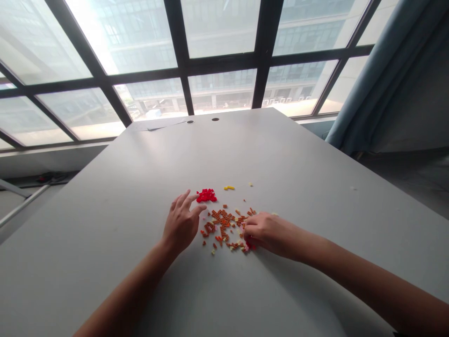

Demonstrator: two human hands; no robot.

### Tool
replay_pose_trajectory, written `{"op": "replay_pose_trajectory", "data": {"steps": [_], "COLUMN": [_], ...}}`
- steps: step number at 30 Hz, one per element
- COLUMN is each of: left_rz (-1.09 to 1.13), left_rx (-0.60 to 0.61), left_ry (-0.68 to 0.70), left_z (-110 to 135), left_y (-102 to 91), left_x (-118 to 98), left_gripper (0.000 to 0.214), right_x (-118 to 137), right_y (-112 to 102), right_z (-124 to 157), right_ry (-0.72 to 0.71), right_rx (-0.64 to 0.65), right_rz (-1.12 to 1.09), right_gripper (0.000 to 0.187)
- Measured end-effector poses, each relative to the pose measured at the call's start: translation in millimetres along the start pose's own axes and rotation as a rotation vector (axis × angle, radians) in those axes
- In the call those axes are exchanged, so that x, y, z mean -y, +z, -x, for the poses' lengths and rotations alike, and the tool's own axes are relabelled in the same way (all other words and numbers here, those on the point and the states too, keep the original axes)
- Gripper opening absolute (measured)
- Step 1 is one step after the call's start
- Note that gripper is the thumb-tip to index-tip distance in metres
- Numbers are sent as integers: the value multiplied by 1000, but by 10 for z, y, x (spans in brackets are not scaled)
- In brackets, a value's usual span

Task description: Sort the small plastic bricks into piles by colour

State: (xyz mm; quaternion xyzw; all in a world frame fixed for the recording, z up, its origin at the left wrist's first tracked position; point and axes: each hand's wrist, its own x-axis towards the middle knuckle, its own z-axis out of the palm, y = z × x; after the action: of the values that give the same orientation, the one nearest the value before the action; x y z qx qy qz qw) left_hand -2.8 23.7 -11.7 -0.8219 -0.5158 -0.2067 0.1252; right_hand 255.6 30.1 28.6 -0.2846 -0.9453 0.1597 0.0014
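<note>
Orange small bricks point(224, 222) lie scattered around the middle of the grey bench point(280, 154). Our left hand point(180, 224) rests at their left side, fingers spread and released, tips just beside the red pile point(206, 195). Our right hand point(264, 231) covers their right side, fingers curled down; we can't tell if they pinch one. Toward the far edge lies a yellow piece point(229, 188).

I see a heap of bright red plastic bricks point(206, 195), a scatter of orange-brown small bricks point(224, 223) flecked cream, a yellow plastic piece point(229, 188), a plain matte grey table point(280, 154), black window bars point(261, 56) and a blue-grey curtain point(386, 79).
</note>
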Motion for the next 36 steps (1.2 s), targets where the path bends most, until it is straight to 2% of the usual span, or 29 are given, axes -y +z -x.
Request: {"op": "replay_pose_trajectory", "data": {"steps": [5, 13, 23, 27, 33, 36], "left_rz": [-20, -15, -24, -31, -38, -32], "left_rx": [8, 16, 17, 13, 10, 7], "left_ry": [4, -3, -2, 4, 13, 10], "left_z": [-4, 1, -3, 0, -7, -9], "left_y": [-4, 6, 1, 2, -8, -5], "left_x": [-1, 2, -3, 0, -8, -12], "left_gripper": [32, 32, 32, 32, 32, 32], "right_x": [-1, 1, 68, 95, 117, 114], "right_y": [-20, 28, -50, -44, -5, 14], "right_z": [25, 38, 44, 63, 44, 51], "right_ry": [60, -90, -13, -20, 15, 2], "right_rx": [-40, -11, -11, -8, -1, -18], "right_rz": [-92, -112, -161, -135, 6, 18], "right_gripper": [19, 15, 14, 12, 19, 15]}}
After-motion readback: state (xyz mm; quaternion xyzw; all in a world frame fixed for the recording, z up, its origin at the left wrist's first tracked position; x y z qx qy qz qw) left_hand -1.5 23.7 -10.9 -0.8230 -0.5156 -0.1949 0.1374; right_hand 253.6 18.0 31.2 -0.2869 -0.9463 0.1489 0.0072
